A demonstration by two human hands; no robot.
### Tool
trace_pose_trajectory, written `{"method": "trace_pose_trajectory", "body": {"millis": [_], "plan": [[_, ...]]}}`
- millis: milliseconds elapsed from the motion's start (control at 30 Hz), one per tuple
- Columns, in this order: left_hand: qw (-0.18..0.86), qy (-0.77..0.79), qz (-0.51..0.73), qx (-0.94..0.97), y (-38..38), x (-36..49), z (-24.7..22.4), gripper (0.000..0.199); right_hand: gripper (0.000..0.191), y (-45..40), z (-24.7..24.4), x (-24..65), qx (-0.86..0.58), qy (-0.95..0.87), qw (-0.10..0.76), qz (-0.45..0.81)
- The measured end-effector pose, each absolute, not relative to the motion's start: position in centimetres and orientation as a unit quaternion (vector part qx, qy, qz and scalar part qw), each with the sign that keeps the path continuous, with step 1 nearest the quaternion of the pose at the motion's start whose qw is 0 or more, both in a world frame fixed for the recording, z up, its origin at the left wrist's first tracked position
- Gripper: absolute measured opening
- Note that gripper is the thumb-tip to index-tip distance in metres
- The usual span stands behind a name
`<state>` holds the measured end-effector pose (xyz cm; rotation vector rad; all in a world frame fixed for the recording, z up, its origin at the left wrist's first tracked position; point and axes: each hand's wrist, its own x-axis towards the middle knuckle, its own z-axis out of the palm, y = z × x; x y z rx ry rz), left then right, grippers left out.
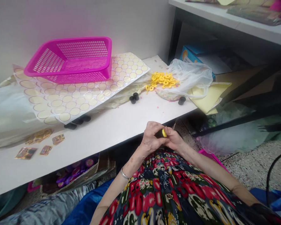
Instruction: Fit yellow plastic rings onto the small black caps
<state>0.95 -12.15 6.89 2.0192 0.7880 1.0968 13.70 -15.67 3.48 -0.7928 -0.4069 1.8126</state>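
Observation:
Just past the table's front edge, over the lap, my left hand (152, 136) has its fingers closed round a small dark piece with a yellow part (164, 133) at its end. My right hand (174, 138) meets it from the other side, its fingertips pinched on the yellow part. Most of the dark piece is hidden by the fingers. On the white table (121, 122) beyond lie a pile of yellow plastic pieces (164, 80) and black cylinders (134, 98), with another black cylinder (182, 100) to the right.
A pink basket (79, 78) stands on a sheet of round stickers (84, 97) at the back left. Small printed cards (26, 153) lie at the left. A clear plastic bag (194, 76) and yellow paper (208, 97) are at the right, near a shelf (236, 20).

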Motion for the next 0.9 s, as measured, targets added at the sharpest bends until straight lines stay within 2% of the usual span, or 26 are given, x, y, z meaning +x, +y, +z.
{"method": "trace_pose_trajectory", "body": {"millis": [167,333,533,633,767,833,900], "plan": [[0.389,0.354,0.392,0.755,-12.3,0.3,7.3,0.039,0.058,-15.9,3.9,13.5,-0.283,-0.181,0.492,0.803],[0.327,0.378,0.384,0.776,-12.4,-0.1,7.5,0.041,0.061,-16.4,4.8,14.1,-0.287,-0.258,0.521,0.761],[0.299,0.317,0.435,0.788,-12.4,0.0,7.0,0.038,0.05,-17.1,6.0,14.9,-0.379,-0.35,0.59,0.621],[0.304,0.288,0.441,0.793,-12.4,0.1,7.0,0.033,0.036,-17.4,7.0,15.1,-0.424,-0.402,0.599,0.547],[0.322,0.276,0.431,0.797,-12.4,0.0,7.5,0.035,0.035,-17.8,8.1,15.2,-0.473,-0.473,0.587,0.457],[0.314,0.275,0.442,0.794,-12.5,-0.2,7.8,0.035,0.035,-17.9,8.3,15.2,-0.47,-0.485,0.587,0.447],[0.301,0.278,0.452,0.793,-12.7,-0.3,8.2,0.033,0.034,-17.8,8.2,15.2,-0.443,-0.456,0.598,0.487]]}}
